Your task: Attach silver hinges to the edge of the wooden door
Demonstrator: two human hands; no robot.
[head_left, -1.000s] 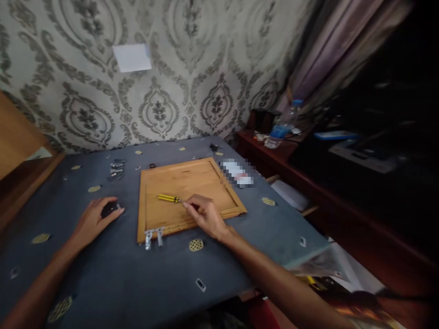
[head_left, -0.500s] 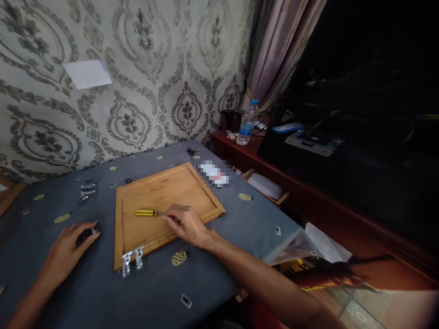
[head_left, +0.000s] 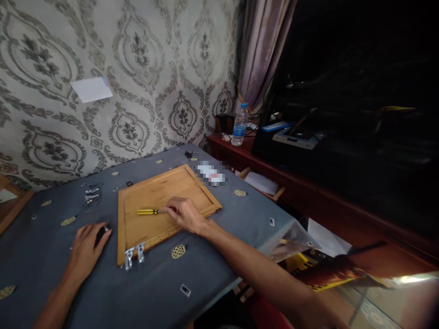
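A wooden cabinet door panel [head_left: 192,185] lies flat on the grey-blue tablecloth [head_left: 103,283]. On it rests a yellow-and-black handled screwdriver [head_left: 147,211]. My right hand [head_left: 185,214] lies on the panel with its fingers curled around the screwdriver's shaft end. My left hand [head_left: 85,246] rests on the cloth left of the panel, covering a small black object [head_left: 101,234]. Two metal hinges [head_left: 133,256] stick out from the panel's near edge.
Loose metal hardware [head_left: 91,194] lies at the table's back left. A water bottle [head_left: 239,125] and electronics stand on a dark wooden sideboard [head_left: 308,192] to the right. Patterned wallpaper with a white paper [head_left: 91,88] runs behind. Clutter lies on the floor at right.
The camera has swung right, so the table has shifted left in view. Both hands stay where they were, right on the screwdriver and left on the black object.
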